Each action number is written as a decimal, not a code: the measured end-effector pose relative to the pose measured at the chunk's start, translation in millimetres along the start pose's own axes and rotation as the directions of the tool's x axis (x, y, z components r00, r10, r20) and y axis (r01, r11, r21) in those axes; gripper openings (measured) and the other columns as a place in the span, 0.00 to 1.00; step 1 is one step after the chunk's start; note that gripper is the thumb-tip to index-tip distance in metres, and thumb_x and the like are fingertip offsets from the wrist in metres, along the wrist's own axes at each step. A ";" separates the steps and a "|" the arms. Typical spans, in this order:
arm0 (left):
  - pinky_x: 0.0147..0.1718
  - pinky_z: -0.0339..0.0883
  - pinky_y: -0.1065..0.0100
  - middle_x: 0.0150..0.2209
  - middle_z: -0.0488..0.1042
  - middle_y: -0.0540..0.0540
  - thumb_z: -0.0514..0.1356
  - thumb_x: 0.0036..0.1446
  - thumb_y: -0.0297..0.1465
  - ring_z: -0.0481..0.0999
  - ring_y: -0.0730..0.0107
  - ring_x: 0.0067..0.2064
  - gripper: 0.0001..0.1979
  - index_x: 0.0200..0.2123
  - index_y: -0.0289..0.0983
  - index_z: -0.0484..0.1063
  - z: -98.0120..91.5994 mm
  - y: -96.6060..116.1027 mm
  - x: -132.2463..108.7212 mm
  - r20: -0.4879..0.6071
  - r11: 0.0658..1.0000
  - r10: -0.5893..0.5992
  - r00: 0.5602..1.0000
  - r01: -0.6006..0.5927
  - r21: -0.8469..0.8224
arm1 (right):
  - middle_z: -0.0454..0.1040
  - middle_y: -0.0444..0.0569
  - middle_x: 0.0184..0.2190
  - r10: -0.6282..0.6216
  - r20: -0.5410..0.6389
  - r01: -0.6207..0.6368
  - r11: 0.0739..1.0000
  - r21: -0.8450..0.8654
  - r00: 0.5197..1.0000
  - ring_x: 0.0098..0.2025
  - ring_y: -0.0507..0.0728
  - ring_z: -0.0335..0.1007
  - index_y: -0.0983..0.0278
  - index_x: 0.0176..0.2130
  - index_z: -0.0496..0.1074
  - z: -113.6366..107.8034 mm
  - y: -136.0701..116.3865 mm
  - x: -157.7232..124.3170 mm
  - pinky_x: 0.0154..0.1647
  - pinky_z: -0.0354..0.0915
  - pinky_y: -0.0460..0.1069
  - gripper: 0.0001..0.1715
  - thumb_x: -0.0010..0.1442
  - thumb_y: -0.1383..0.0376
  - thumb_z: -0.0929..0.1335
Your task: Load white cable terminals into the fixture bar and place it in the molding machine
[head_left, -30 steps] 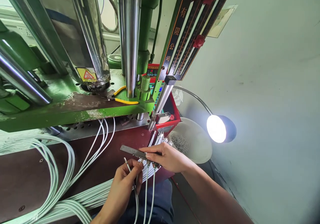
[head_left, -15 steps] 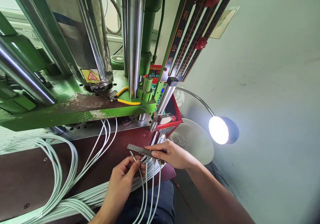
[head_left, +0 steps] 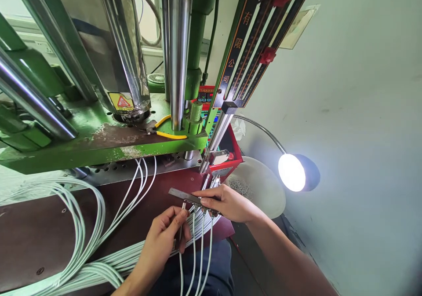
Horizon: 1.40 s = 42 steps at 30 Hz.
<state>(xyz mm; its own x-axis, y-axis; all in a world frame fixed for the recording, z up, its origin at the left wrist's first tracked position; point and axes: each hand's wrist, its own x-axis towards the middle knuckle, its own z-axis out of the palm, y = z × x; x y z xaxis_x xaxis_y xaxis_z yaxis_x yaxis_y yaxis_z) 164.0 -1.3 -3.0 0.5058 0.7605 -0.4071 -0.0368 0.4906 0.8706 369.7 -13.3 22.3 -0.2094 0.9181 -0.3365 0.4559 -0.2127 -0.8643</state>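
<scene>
My right hand [head_left: 227, 202] is closed on a flat metal bar [head_left: 180, 194], gripping it between thumb and fingers. Several white cables [head_left: 201, 247] hang down from the bar, their ends set along its lower edge. My left hand [head_left: 169, 228] pinches a single white cable [head_left: 181, 265] just below its metal connector [head_left: 183, 206]. That connector points up, right at the bar's lower edge near its left part; whether it touches the bar I cannot tell.
A green press [head_left: 158, 144] with steel columns stands ahead, yellow-handled pliers [head_left: 171, 135] on its ledge. Bundled white cables [head_left: 121, 261] lie across the brown table [head_left: 26, 243]. At right are a red control box [head_left: 237, 148], a white tub [head_left: 275, 190] and a lit lamp [head_left: 292, 173].
My left hand has shifted slightly right, bringing the connector from the bar's left end to its lower edge. The connector now stands more upright. My right hand still holds the bar.
</scene>
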 end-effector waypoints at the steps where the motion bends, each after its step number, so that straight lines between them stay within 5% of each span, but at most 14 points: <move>1: 0.17 0.54 0.75 0.17 0.71 0.52 0.62 0.52 0.45 0.63 0.79 0.14 0.17 0.25 0.36 0.67 0.0 0.8 0.5 0.015 0.999 -0.008 1.000 0.008 -0.032 | 0.67 0.42 0.23 -0.001 0.000 0.001 1.000 -0.006 1.000 0.24 0.47 0.57 0.63 0.57 0.72 0.6 -1.4 0.2 0.24 0.56 0.43 0.25 0.63 0.60 0.65; 7: 0.12 0.46 0.76 0.14 0.67 0.53 0.64 0.48 0.43 0.57 0.81 0.12 0.16 0.23 0.35 0.69 0.1 -0.2 4.9 0.011 0.987 -0.072 0.997 0.073 -0.146 | 0.69 0.44 0.25 -0.041 0.029 0.042 0.999 -0.013 0.999 0.26 0.48 0.60 0.62 0.57 0.72 2.0 -4.3 -0.5 0.27 0.58 0.43 0.24 0.64 0.60 0.64; 18: 0.11 0.45 0.75 0.12 0.64 0.54 0.63 0.46 0.44 0.56 0.80 0.11 0.19 0.17 0.36 0.67 2.7 2.5 6.1 -0.063 0.997 -0.068 0.996 0.069 0.017 | 0.74 0.46 0.33 -0.104 -0.010 0.101 0.983 -0.156 0.995 0.31 0.50 0.61 0.61 0.55 0.73 5.6 -9.9 -4.9 0.31 0.60 0.44 0.22 0.65 0.61 0.63; 25: 0.16 0.50 0.72 0.15 0.66 0.53 0.63 0.48 0.46 0.59 0.78 0.14 0.19 0.19 0.37 0.67 4.9 0.0 10.6 -0.004 0.998 -0.064 0.998 0.064 0.007 | 0.74 0.45 0.31 -0.096 0.064 0.105 0.982 -0.155 0.993 0.27 0.48 0.60 0.62 0.57 0.72 -3.8 -6.4 0.9 0.28 0.59 0.42 0.23 0.65 0.61 0.63; 33: 0.27 0.57 0.72 0.20 0.68 0.52 0.65 0.49 0.45 0.63 0.75 0.24 0.18 0.21 0.36 0.69 14.2 -10.2 -18.0 0.042 0.995 -0.102 0.994 0.102 -0.003 | 0.75 0.44 0.31 -0.127 0.101 0.143 0.975 -0.169 0.987 0.27 0.48 0.63 0.61 0.55 0.74 -13.8 -5.7 14.8 0.27 0.61 0.42 0.21 0.64 0.60 0.64; 39: 0.19 0.53 0.72 0.14 0.64 0.53 0.65 0.49 0.45 0.59 0.78 0.16 0.18 0.23 0.35 0.71 2.2 -5.5 -17.7 0.212 0.970 -0.205 0.956 0.227 -0.086 | 0.74 0.44 0.28 -0.132 0.198 0.161 0.977 -0.142 0.971 0.25 0.47 0.62 0.62 0.57 0.72 -18.5 -10.1 13.1 0.25 0.60 0.41 0.22 0.64 0.62 0.65; 42: 0.20 0.55 0.72 0.16 0.67 0.52 0.65 0.49 0.45 0.63 0.77 0.16 0.18 0.25 0.35 0.71 2.9 -9.1 -19.0 0.201 0.968 -0.208 0.957 0.231 -0.100 | 0.74 0.44 0.28 -0.137 0.207 0.169 0.975 -0.145 0.969 0.25 0.47 0.62 0.62 0.57 0.72 -18.4 -10.8 14.2 0.26 0.60 0.41 0.23 0.64 0.62 0.65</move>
<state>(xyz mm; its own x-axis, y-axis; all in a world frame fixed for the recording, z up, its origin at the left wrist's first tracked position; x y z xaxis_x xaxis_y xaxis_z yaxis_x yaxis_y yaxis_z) 157.3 -21.4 -2.3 0.6650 0.5409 -0.5150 -0.0050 0.6928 0.7211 377.7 8.2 33.7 -0.4442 0.8496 -0.2845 0.5347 -0.0034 -0.8451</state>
